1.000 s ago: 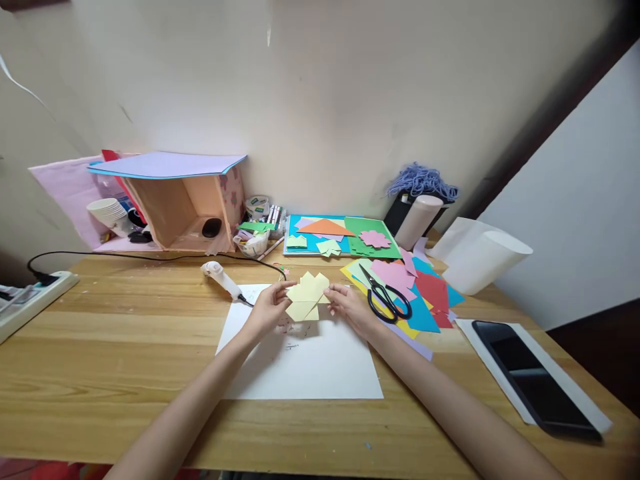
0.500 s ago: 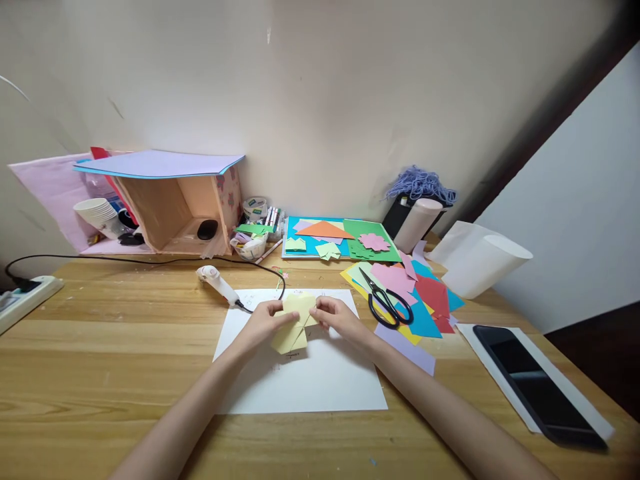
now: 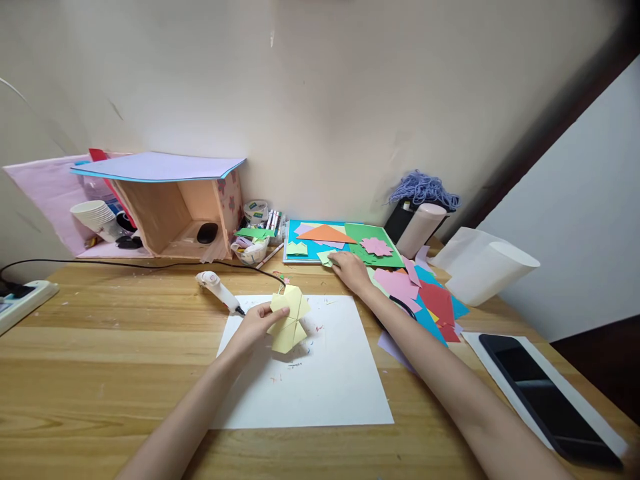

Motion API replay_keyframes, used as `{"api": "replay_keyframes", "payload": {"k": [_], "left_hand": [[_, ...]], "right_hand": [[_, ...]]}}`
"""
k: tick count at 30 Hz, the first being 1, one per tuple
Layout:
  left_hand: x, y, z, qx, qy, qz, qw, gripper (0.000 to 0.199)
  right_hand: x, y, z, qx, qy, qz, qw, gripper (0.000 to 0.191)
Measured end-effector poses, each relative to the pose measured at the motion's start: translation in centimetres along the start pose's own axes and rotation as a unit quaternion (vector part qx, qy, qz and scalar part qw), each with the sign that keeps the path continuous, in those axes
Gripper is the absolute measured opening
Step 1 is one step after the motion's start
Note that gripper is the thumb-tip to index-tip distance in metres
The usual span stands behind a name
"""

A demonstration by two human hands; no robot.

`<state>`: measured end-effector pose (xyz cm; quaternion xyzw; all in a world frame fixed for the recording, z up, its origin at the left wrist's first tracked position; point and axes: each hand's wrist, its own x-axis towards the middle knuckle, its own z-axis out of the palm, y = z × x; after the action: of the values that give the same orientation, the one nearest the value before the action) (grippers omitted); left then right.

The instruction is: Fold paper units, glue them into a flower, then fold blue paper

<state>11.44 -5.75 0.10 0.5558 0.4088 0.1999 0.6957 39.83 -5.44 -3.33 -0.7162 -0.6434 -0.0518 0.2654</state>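
My left hand (image 3: 263, 320) pinches a pale yellow folded paper shape (image 3: 295, 310) by its left side. The shape is creased, with lobes around a centre, and is held over a white sheet (image 3: 320, 393) with small coloured marks. My right hand (image 3: 349, 270) is stretched out to the back, fingers closed at the right end of a small light green folded paper piece (image 3: 325, 257). This piece lies at the front edge of a blue sheet (image 3: 310, 253). Another light green piece (image 3: 297, 249) lies to its left. My right forearm hides most of the black-handled scissors (image 3: 404, 307).
A white glue gun (image 3: 216, 288) with a black cord lies left of the sheet. Coloured papers (image 3: 437, 303) are piled at right, near a phone (image 3: 540, 393). An open cardboard box (image 3: 177, 207), a tub (image 3: 251, 252) and a rolled white sheet (image 3: 510, 270) stand behind.
My right hand has let go of the yellow paper shape and moved back to the light green piece. My left hand keeps the yellow shape, now turned somewhat.
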Motion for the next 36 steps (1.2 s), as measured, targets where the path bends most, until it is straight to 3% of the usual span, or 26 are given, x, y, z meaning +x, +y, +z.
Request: {"api": "replay_keyframes", "payload": {"k": [4, 7, 11, 16, 20, 27, 36], "left_hand": [[0.1, -0.2, 0.2, -0.031, 0.005, 0.010, 0.999, 0.046], [0.3, -0.5, 0.2, -0.046, 0.027, 0.016, 0.998, 0.047], [0.8, -1.2, 0.1, -0.053, 0.056, 0.032, 0.997, 0.044], [1.0, -1.6, -0.1, -0.050, 0.100, 0.051, 0.992, 0.045], [0.9, -1.3, -0.1, -0.075, 0.072, 0.050, 0.993, 0.048], [0.7, -1.3, 0.3, -0.049, 0.076, 0.045, 0.995, 0.039], [0.4, -1.1, 0.7, -0.034, 0.053, 0.021, 0.998, 0.038]], "right_hand": [[-1.1, -1.7, -1.1, 0.026, 0.042, 0.023, 0.998, 0.026], [-3.1, -4.6, -2.6, 0.205, 0.116, 0.081, 0.968, 0.021], [-6.5, -8.5, -3.1, 0.428, 0.055, 0.153, 0.889, 0.024], [-9.1, -10.5, -1.3, 0.501, -0.031, 0.195, 0.843, 0.025], [-9.1, -10.2, -0.5, 0.482, -0.022, 0.225, 0.846, 0.025], [-9.3, -9.6, -0.2, 0.433, -0.010, 0.227, 0.872, 0.022], [-9.3, -9.7, -0.1, 0.505, -0.032, 0.244, 0.827, 0.026]]}}
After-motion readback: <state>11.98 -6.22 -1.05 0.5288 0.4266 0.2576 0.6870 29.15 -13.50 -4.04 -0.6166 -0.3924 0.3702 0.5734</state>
